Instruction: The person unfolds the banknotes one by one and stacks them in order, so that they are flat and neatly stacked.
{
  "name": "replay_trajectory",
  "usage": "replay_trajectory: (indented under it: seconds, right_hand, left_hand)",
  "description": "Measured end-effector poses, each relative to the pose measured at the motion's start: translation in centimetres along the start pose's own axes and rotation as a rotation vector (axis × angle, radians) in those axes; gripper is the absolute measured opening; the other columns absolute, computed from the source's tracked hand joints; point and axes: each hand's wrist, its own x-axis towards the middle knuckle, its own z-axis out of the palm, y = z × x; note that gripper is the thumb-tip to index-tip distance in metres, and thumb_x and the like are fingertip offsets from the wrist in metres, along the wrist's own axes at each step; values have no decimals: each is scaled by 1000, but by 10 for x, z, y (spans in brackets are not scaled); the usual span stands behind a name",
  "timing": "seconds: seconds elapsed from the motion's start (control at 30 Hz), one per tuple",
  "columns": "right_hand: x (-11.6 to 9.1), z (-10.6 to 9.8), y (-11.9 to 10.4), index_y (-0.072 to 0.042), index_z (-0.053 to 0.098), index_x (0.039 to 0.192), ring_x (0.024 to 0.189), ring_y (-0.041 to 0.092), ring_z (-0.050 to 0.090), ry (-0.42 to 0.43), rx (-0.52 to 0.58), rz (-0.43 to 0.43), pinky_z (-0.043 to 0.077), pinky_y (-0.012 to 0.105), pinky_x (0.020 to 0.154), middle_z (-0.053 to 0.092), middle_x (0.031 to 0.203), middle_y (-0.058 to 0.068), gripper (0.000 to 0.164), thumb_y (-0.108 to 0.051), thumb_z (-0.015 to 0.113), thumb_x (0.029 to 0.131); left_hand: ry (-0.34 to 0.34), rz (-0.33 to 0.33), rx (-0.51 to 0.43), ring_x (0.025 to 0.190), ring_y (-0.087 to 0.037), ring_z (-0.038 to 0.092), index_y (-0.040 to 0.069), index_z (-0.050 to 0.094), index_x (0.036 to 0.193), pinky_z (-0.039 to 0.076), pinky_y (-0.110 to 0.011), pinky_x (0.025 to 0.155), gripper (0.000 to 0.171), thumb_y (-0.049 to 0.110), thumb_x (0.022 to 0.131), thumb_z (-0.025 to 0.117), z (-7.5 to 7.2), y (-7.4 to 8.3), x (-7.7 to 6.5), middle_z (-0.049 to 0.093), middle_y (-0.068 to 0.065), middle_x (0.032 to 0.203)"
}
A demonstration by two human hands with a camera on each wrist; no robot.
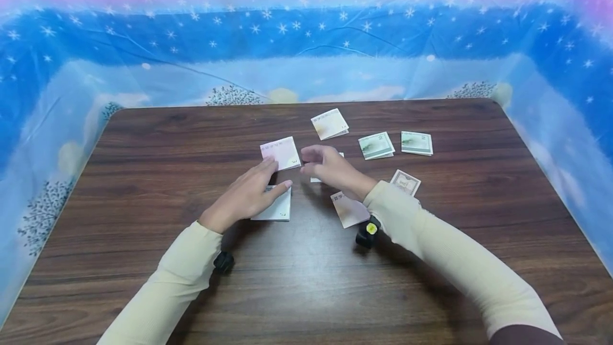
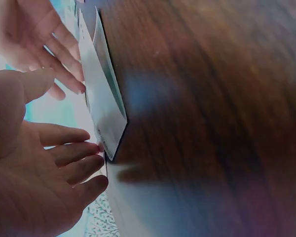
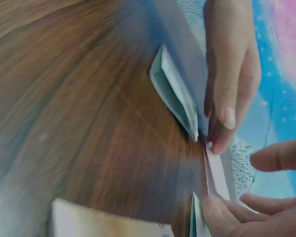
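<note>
A folded pinkish paper note (image 1: 280, 154) lies flat near the middle of the table, its upper face printed with small characters. My left hand (image 1: 241, 196), fingers nearly straight, touches its lower left edge with the fingertips. Beneath that hand's thumb is a pale folded note (image 1: 279, 210), partly hidden; the right wrist view shows a pale folded note (image 3: 175, 91) with its halves slightly spread. My right hand (image 1: 330, 168) hovers by the pinkish note's right edge, fingers loosely bent and holding nothing. Another note (image 1: 315, 179) is mostly covered by the right hand.
A yellowish folded note (image 1: 329, 124) lies farther back. Two green notes (image 1: 376, 146) sit to the right. Nearer, a small brown note (image 1: 406, 181) and a pinkish-brown note (image 1: 348, 210) are partly behind the right forearm. A snowflake-patterned cloth (image 1: 297, 31) surrounds the wooden table (image 1: 158, 174).
</note>
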Motion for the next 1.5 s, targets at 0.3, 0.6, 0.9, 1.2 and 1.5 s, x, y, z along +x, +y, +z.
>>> replay_trajectory:
  seconds: [0.3,0.6,0.9,1.2,1.5]
  right_hand:
    - [15,0,-11,10,37,146,134,36,50,12,287,115,45,39,108,46,144,25,51,-4,53,100]
    - [25,0,-16,10,35,147,137,37,46,44,405,203,40,39,113,43,147,24,53,-3,53,99]
    - [26,1,-17,11,34,148,135,37,48,71,506,218,41,40,112,45,144,28,53,-1,51,99]
    - [24,3,-11,8,48,117,120,32,58,83,605,203,47,38,106,53,128,22,21,2,53,97]
    - [27,5,-12,12,46,139,127,34,56,40,620,189,47,39,106,55,136,27,42,4,46,98]
  left_hand:
    - [-20,-2,7,146,-39,33,-6,42,146,33,-54,115,63,43,106,48,-1,-1,3,29,-25,161]
    - [-40,-14,-12,148,-40,29,-6,37,151,30,-54,117,67,42,106,48,-3,0,4,26,-26,161]
    - [-25,-4,-21,145,-39,34,-5,43,145,33,-54,115,61,42,106,48,-3,1,4,32,-26,159]
    - [-1,29,-41,131,-35,50,-3,45,142,42,-52,106,58,42,105,51,3,3,5,50,-21,144]
    - [0,25,-56,141,-37,40,7,28,159,37,-56,111,69,47,106,47,1,7,6,38,-21,156]
